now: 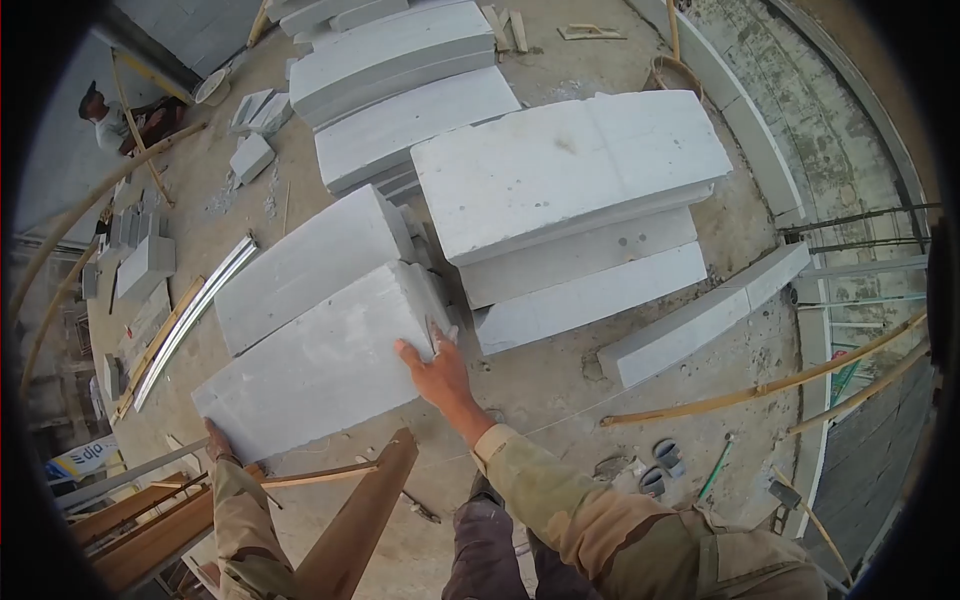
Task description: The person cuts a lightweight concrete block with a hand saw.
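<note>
A long pale grey block (310, 365) lies on top of a stack in front of me. My right hand (440, 378) is at its right end, thumb on the top face and fingers bent over the edge. At the block's near left corner, my left hand (217, 440) rests against the end, its fingers partly hidden by the sleeve and block. Another block (315, 265) lies alongside, just beyond the first one.
More block stacks (560, 165) stand ahead and to the right. A single long block (710, 315) lies at the right. Wooden planks (360, 510) and metal strips (195, 320) are at the left. A hammer (785, 493) and sandals (660, 467) lie lower right. A person (115, 130) sits far left.
</note>
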The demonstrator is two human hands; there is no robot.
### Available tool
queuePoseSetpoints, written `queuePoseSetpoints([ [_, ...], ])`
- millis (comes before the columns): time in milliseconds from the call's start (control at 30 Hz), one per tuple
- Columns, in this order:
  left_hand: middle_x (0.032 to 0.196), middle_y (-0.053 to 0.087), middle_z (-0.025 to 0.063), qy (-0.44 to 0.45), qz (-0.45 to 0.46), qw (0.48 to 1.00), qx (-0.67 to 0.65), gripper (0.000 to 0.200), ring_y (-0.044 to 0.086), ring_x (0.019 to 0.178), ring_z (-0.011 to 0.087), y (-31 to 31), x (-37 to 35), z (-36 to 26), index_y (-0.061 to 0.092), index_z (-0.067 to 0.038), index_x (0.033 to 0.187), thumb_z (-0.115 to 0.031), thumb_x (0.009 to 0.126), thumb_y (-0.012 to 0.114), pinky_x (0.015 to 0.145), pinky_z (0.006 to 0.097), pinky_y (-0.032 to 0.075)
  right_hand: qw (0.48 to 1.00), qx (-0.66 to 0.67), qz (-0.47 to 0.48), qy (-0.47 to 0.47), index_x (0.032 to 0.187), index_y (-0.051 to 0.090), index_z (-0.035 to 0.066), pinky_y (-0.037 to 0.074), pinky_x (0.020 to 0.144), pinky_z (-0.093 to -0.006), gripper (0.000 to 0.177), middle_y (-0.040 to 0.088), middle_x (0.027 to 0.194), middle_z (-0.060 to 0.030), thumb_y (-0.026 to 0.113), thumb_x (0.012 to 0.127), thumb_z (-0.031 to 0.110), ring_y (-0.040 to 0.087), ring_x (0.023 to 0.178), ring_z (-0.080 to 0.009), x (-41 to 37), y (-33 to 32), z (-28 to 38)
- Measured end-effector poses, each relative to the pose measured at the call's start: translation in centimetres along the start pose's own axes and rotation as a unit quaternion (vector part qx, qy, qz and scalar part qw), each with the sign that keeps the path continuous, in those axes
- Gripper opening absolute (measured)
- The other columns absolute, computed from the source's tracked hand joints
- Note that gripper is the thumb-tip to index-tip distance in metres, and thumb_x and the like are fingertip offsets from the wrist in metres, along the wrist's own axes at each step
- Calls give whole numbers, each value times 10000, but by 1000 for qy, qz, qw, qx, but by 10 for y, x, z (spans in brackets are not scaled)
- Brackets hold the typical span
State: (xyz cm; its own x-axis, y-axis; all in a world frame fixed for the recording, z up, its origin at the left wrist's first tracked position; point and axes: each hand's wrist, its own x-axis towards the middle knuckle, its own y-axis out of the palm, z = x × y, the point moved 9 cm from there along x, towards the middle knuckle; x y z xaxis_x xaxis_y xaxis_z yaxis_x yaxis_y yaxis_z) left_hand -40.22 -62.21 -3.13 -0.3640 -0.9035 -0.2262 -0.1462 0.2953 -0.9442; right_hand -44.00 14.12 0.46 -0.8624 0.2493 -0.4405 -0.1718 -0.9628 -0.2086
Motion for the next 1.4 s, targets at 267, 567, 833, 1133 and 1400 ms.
queuePoseSetpoints([
  [267,1415,617,328,82,32,994,-68,1082,634,1270,459,1,-123,-76,533,100,1468,-843,955,398,1105,504,485,949,289,39,116,1483,532,-14,535,1004,-388,694,678,1312,-164,829,893,201,667,1192,-256,-59,-54,-69],
  [567,1262,692,341,167,64,984,8,956,666,1198,487,36,-248,-158,632,108,1321,-764,997,411,1059,523,504,877,455,-19,155,1522,451,-49,522,1049,-445,637,632,1359,-152,723,951,32,626,1252,-275,-216,-161,-144],
  [833,1181,719,334,310,125,930,153,834,675,1141,509,40,-513,-168,692,82,1216,-698,990,502,984,531,523,824,468,-242,209,1460,511,-39,522,1052,-411,583,658,1297,-147,704,931,109,649,1192,-270,-480,-286,-159],
  [1133,1158,739,289,435,247,815,293,803,695,1135,461,118,-712,13,705,-1,1256,-728,945,562,971,521,543,769,352,-453,283,1444,509,-99,493,1086,-428,607,642,1366,-196,672,992,272,634,1249,-300,-714,-425,-224],
  [1400,1126,749,285,377,343,772,380,807,708,1114,454,157,-705,191,708,2,1255,-725,920,601,976,516,547,782,222,-389,433,1451,526,-84,557,935,-459,696,667,1321,-214,625,990,429,677,1159,-302,-722,-487,-300],
])
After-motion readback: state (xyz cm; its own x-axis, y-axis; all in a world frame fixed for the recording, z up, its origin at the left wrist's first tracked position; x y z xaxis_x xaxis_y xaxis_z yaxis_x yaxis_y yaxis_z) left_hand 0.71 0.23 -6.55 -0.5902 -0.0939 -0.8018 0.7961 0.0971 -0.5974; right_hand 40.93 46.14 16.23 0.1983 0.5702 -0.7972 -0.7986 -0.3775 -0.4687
